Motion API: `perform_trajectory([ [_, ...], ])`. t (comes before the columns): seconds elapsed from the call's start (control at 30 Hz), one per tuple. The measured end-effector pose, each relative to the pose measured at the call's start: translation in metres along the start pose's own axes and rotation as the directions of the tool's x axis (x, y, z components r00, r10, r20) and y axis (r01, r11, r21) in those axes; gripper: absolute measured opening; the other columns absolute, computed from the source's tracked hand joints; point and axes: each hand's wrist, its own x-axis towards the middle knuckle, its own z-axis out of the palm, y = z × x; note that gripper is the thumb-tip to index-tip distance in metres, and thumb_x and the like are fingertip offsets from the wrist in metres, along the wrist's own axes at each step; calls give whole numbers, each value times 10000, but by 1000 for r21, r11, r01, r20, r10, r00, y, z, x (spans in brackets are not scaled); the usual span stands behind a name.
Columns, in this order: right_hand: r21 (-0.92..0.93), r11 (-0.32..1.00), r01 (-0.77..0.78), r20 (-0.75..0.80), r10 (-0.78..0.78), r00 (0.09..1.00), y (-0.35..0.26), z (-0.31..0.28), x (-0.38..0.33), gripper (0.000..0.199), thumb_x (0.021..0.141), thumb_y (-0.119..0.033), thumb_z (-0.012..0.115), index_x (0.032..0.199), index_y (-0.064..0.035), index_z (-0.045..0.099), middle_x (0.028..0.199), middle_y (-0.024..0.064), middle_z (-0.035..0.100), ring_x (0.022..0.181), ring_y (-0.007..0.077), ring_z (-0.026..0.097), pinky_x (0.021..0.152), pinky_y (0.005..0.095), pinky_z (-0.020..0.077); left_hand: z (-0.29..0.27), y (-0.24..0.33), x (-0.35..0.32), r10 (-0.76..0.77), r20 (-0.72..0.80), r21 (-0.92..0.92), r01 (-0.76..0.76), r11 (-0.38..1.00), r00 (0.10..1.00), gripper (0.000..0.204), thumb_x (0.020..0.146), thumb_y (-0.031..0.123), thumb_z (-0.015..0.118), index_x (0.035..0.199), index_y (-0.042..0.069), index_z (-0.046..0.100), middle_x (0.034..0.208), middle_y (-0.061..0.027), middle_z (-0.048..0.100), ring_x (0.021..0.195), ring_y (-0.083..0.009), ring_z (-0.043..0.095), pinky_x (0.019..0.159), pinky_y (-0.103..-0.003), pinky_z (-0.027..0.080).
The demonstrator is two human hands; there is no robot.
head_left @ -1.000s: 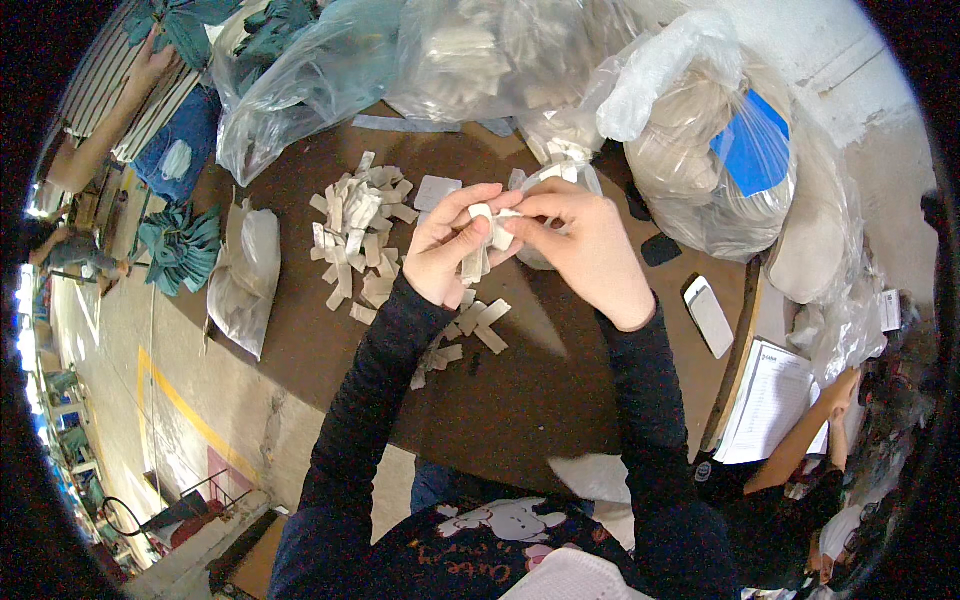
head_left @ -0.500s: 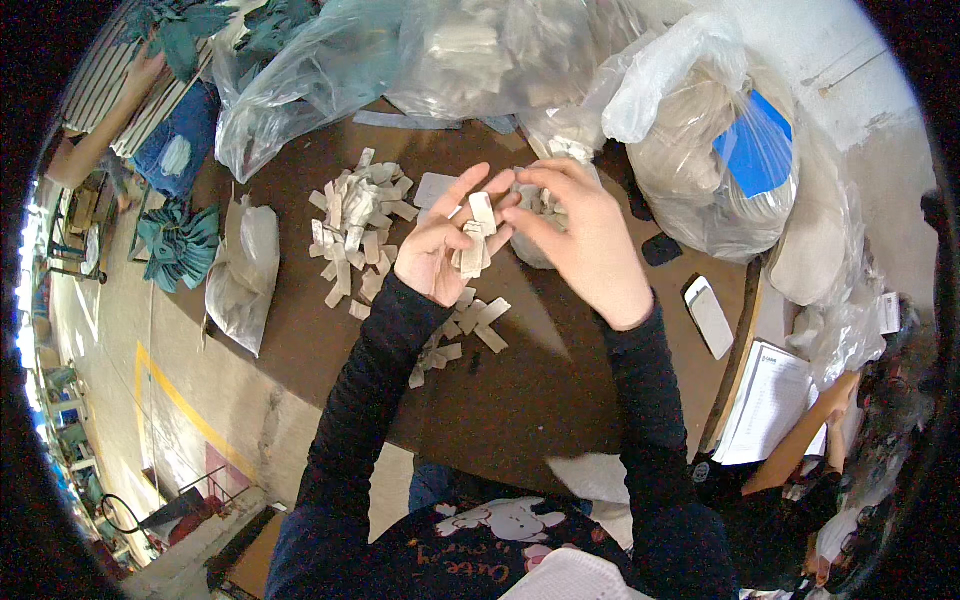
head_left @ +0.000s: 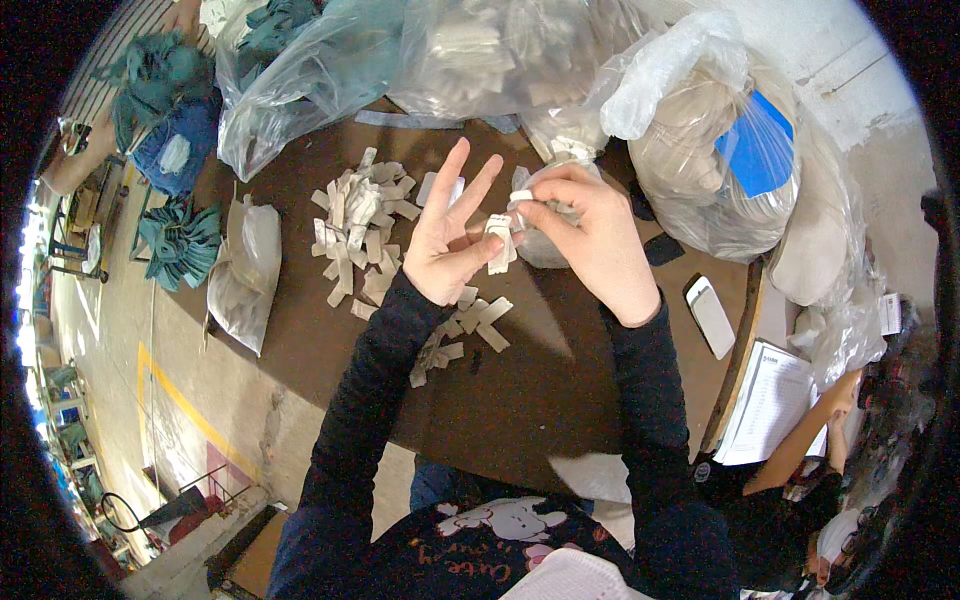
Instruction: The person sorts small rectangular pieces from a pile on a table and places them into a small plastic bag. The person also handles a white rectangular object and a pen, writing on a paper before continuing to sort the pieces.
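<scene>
My left hand (head_left: 436,262), over the middle of the brown table, pinches a few small off-white fabric tabs (head_left: 499,256) between its thumb and bent fingers. Two of its fingers stretch upward. Beside it, my right hand (head_left: 598,238) grips one small whitish tab (head_left: 521,197) by thumb and fingertips, just above the tabs in the left hand. To the left lies a loose heap of beige and off-white tabs (head_left: 352,208). A smaller scatter of tabs (head_left: 486,312) rests below my left hand. A clear plastic bag (head_left: 545,252) is partly hidden behind my right hand.
Large clear bags (head_left: 470,75) line the table's far side. A full bag (head_left: 690,180) with a blue patch stands at right, near a white phone-shaped object (head_left: 710,318) and printed sheets (head_left: 768,400). A greyish bag (head_left: 245,275) lies left. Other people's arms (head_left: 85,160) show at both sides.
My right hand now pinches a tab that lay with those in the left hand, slightly lifted. The left hand's two fingers have straightened upward. At far left, another person's arm and green cloth shifted lower.
</scene>
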Motion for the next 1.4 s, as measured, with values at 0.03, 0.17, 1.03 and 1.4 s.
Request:
perform_trajectory([
  [0.03, 12, 1000, -27, 43, 26, 999, 0, -1, -1, 149, 802, -132, 723, 848, 6, 689, 868, 139, 636, 803, 305, 630, 703, 384, 480, -2, 0, 0, -12, -7, 94, 12, 995, 1000, 981, 807, -173, 550, 1564, 209, 56, 1568, -219, 236, 1266, -282, 521, 976, -369, 500],
  [0.17, -33, 999, 1, 133, 4, 991, -1, 0, -2, 130, 834, -87, 699, 905, 21, 676, 868, 99, 639, 775, 214, 623, 694, 302, 466, -5, -1, 0, 3, -41, 342, 11, 940, 999, 900, 830, -123, 607, 1552, 139, 138, 1512, -210, 363, 1212, -227, 563, 937, -315, 508],
  [1.03, -128, 990, 56, 49, -50, 998, 0, 8, -1, 131, 845, -143, 662, 837, -13, 649, 851, 139, 611, 760, 356, 615, 661, 444, 462, -12, -6, -3, -115, -91, 375, 141, 916, 989, 589, 856, 37, 725, 1376, 50, 449, 994, -71, 716, 821, -86, 636, 716, -229, 506],
  [1.4, -197, 979, -61, -156, 30, 987, 9, -19, 3, 168, 878, -136, 648, 952, 15, 643, 882, 179, 623, 795, 370, 627, 673, 413, 476, -8, -17, -5, -167, -98, 505, 193, 841, 981, 357, 829, -16, 720, 1174, 5, 629, 953, -89, 724, 863, -153, 687, 803, -266, 542],
])
